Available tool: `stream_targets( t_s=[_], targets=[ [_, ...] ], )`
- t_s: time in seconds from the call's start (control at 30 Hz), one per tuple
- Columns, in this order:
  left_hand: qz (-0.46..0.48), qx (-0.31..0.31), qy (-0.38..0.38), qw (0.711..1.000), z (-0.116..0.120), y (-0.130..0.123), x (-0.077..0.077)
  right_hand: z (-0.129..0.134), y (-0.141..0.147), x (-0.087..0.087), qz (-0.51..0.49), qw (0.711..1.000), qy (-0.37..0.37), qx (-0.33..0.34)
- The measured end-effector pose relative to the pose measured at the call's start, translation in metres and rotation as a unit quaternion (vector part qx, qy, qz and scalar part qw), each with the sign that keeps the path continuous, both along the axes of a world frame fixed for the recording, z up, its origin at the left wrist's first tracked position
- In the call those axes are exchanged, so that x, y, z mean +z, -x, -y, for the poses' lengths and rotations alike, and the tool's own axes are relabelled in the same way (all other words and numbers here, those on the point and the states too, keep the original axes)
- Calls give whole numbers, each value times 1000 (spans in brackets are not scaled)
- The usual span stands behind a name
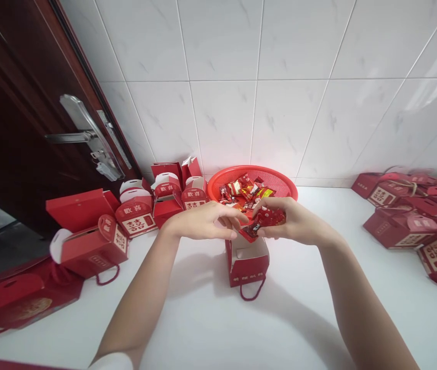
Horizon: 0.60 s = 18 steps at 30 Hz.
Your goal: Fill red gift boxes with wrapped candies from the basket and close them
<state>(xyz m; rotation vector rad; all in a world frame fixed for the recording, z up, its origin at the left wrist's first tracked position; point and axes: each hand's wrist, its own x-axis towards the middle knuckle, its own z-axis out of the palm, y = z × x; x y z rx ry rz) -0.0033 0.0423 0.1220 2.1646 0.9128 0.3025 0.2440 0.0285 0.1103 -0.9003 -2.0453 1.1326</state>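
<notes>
Above the open red cardboard box [249, 267] on the white tabletop [203, 318], my right hand [293, 220] pinches shiny red wrapped sweets [269, 218]; my left hand [212, 221], fingers loosely curled, hovers beside them.

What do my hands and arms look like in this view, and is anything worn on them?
The left hand and right hand have no gloves, and no rings, watch or bracelet show. Both forearms are bare. A white sleeve edge shows near the left elbow; no sleeve shows on the right arm. No markings or cables are visible.
</notes>
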Motion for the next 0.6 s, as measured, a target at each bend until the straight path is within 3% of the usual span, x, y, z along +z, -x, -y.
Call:
stream_targets(
  t_s=[0.1, 0.2, 0.3, 0.43, 0.6],
  targets=[
    [-52, 9, -50, 997, -1, 0, 0, 4, 4, 2, 48, 997, -60, 0],
    [-100, 14, -74, 992, -2, 0, -2, 7, 9, 3, 69, 995, -69, -7],
    [-120, 8, -66, 991, -2, 1, -3, 9, 13, 1, 37, 998, -43, -31],
    [-104, -9, -52, 993, -3, 3, -5, 11, 19, -1, -38, 998, 50, -27],
    [-78, -48, -79, 993, -4, 0, -6, 15, 28, 1, -34, 999, 15, 20]
  ],
)
